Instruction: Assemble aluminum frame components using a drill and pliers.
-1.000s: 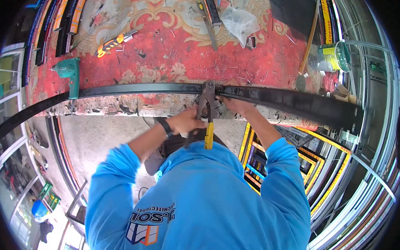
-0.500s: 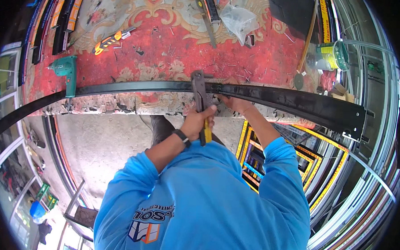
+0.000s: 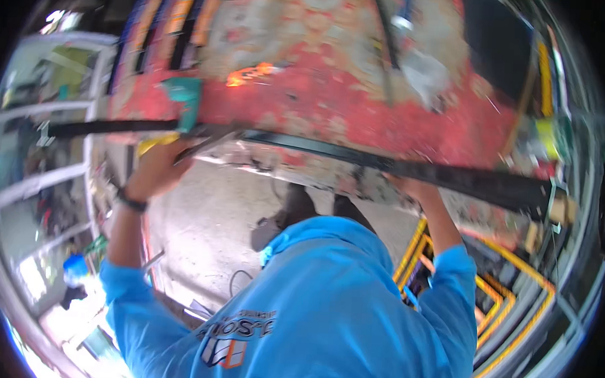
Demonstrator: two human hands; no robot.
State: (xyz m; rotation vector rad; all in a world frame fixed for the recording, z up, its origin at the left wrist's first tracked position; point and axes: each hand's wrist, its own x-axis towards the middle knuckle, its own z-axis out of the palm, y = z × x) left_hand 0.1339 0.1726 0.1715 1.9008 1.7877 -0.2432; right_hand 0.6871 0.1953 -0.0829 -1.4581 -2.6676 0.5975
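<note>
A long black metal profile (image 3: 304, 144) lies along the near edge of the bench. My left hand (image 3: 160, 170) is closed round a hand riveter (image 3: 213, 142) with a yellow handle, at the left part of the profile. The riveter's grey head points right, over the profile; motion blur hides whether it touches. Farther right, my right hand (image 3: 416, 188) grips the profile's near edge, its fingers partly hidden under it. Just beyond my left hand, a green power drill (image 3: 183, 99) lies at the profile.
The bench has a worn red patterned cover (image 3: 306, 111). Blurred on it are an orange-handled tool (image 3: 250, 74), a clear plastic bag (image 3: 425, 76) and several long profiles at the far left. Yellow-edged frames (image 3: 507, 299) stand below on the right. A shelving frame (image 3: 46, 110) stands left.
My left hand has carried the riveter left along the profile, from the middle to near the drill. My right hand stays on the profile. The whole view has shifted and blurred.
</note>
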